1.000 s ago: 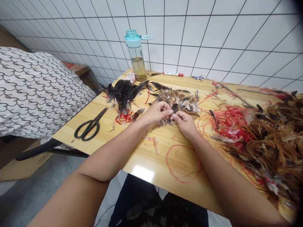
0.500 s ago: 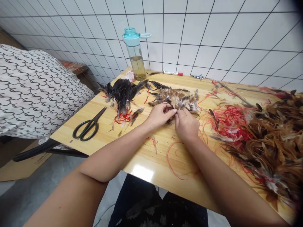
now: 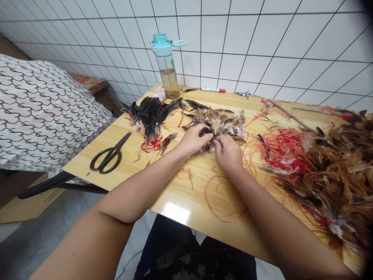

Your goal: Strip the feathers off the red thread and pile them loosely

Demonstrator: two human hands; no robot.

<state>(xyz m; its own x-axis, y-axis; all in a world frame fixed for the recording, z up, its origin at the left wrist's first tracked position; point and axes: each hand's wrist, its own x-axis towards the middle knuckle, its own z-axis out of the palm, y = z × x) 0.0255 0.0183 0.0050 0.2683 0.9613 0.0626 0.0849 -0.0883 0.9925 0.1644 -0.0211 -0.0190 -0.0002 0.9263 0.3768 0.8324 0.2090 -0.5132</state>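
My left hand (image 3: 194, 140) and my right hand (image 3: 229, 153) meet at the near edge of a small pile of brown feathers (image 3: 221, 122) on the wooden table (image 3: 186, 190). Both hands have their fingers pinched together on feathers from that pile, fingertips almost touching. What lies between the fingertips is partly hidden. A pile of black feathers (image 3: 151, 112) lies to the left of my left hand, with red thread (image 3: 151, 145) at its base. A loose loop of red thread (image 3: 217, 198) lies on the table under my right wrist.
Black-handled scissors (image 3: 110, 155) lie at the table's left. A teal-capped water bottle (image 3: 166, 66) stands at the back by the tiled wall, a red-capped marker (image 3: 212, 90) beside it. A large heap of brown feathers and red thread (image 3: 320, 167) fills the right. Patterned fabric (image 3: 43, 112) lies left.
My two hands have drawn closer together over the brown feathers, and the fingers shifted slightly. Nothing else on the table has moved.
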